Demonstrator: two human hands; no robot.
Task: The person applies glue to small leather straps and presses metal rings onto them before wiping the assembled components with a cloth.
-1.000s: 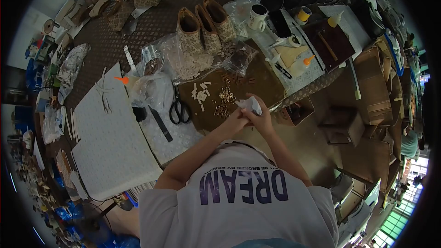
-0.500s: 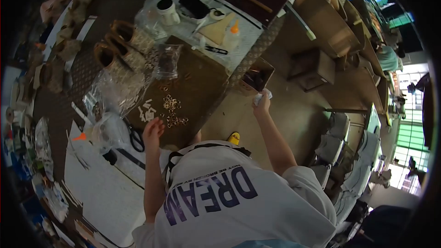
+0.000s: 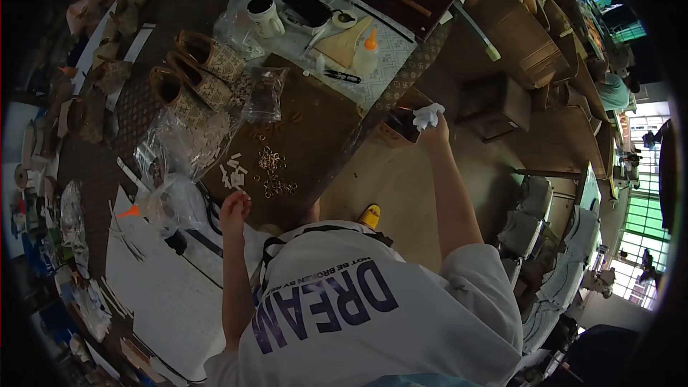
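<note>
My right hand [image 3: 436,135] is stretched out past the table edge, its fingers closed on a crumpled white wad [image 3: 428,116], paper or thin plastic. Just beneath the wad is an open box [image 3: 393,136] with dark contents. My left hand [image 3: 235,212] rests at the near side of the dark work board [image 3: 315,115], fingers curled together; whether they pinch a small piece is too small to tell. Close to its fingertips lie several small white strips [image 3: 233,172]. A heap of small metal rings [image 3: 272,172] is beside them.
Patterned shoes [image 3: 190,75] stand at the back left, near clear plastic bags [image 3: 179,201]. Further back are a white mug [image 3: 265,18], a glue bottle [image 3: 368,54] and a black cutter [image 3: 342,77]. Cardboard boxes [image 3: 494,107] are on the right, with a person [image 3: 613,89] beyond.
My right hand has moved outward to the right and up with the white wad, which now shows more fully over the box. The fingers of my left hand have drawn together.
</note>
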